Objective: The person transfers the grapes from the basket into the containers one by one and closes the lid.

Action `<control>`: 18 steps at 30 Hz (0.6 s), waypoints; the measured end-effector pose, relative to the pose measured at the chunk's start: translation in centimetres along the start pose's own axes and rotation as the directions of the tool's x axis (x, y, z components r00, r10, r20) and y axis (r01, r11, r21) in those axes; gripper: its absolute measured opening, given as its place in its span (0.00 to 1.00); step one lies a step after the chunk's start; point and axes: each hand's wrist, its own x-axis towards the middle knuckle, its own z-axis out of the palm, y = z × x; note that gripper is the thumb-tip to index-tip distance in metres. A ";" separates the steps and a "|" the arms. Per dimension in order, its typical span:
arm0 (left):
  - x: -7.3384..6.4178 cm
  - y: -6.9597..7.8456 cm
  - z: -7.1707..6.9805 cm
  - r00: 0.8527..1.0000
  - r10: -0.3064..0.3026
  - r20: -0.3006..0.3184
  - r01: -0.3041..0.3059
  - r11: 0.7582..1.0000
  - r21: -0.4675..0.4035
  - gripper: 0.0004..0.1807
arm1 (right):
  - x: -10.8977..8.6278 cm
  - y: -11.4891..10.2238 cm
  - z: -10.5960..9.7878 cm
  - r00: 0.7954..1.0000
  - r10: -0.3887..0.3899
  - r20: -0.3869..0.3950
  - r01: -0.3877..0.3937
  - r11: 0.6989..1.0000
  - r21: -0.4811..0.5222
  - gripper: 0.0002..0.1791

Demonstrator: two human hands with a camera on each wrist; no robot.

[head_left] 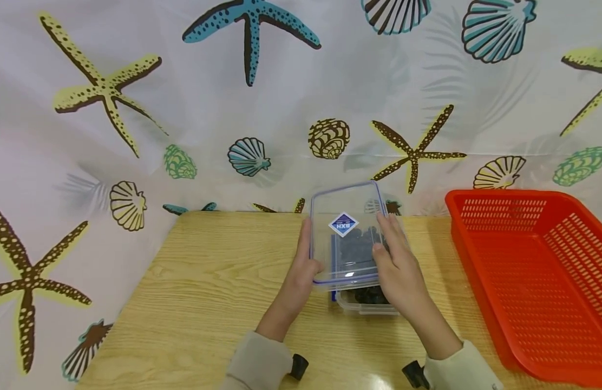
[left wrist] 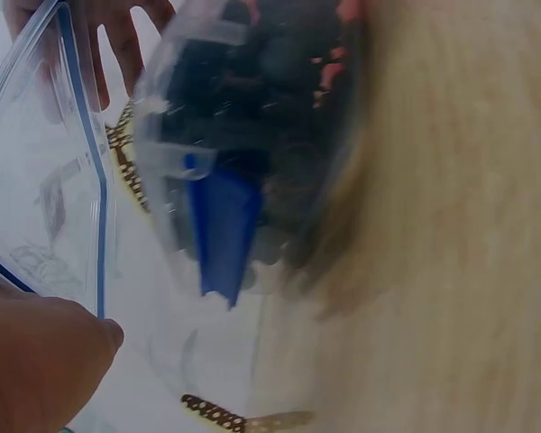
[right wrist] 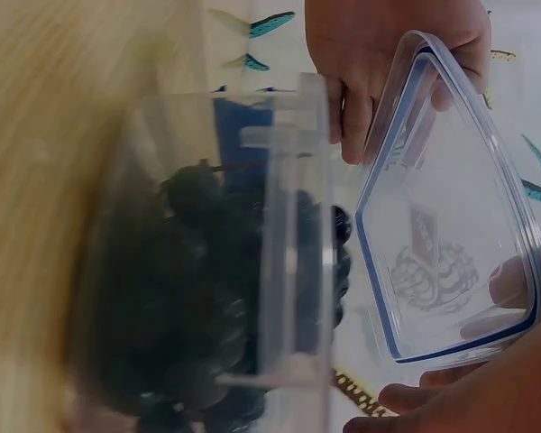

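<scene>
A clear plastic lid with a blue seal and a diamond-shaped label is held tilted between both hands. My left hand grips its left edge, the thumb over the rim. On the opposite edge my right hand holds it, thumb on top and fingers along the side. Below the lid stands a clear plastic container, partly hidden by lid and right hand. Dark grapes fill it, some showing above its rim in the right wrist view. A blue flap is at the container's side.
A red perforated plastic basket stands on the right of the wooden table. Behind the table hangs a white cloth printed with starfish and shells. Dark wrist straps show by the sleeves.
</scene>
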 end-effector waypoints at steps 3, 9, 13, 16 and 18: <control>-0.1 -0.8 0.7 0.998 -0.054 0.013 0.054 0.998 0.016 0.50 | -0.3 1.0 -0.2 1.000 0.026 -0.003 -0.026 1.000 -0.010 0.31; -0.5 -2.0 1.3 0.993 -0.117 0.028 0.117 0.993 0.012 0.51 | -0.5 1.9 -0.3 0.999 0.034 -0.009 -0.034 0.998 -0.048 0.31; -0.5 -2.6 1.6 0.990 -0.129 0.061 0.130 0.991 -0.007 0.51 | -0.6 2.1 -0.7 0.997 0.072 -0.009 -0.073 0.994 -0.079 0.32; -0.3 -2.8 1.9 0.989 -0.125 0.076 0.126 0.992 -0.009 0.52 | -0.8 2.4 -0.9 0.995 0.096 -0.009 -0.096 0.992 -0.079 0.32; -0.2 -2.9 2.1 0.990 -0.114 0.079 0.115 0.993 -0.006 0.52 | -0.9 2.7 -1.1 0.994 0.113 -0.004 -0.113 0.991 -0.074 0.32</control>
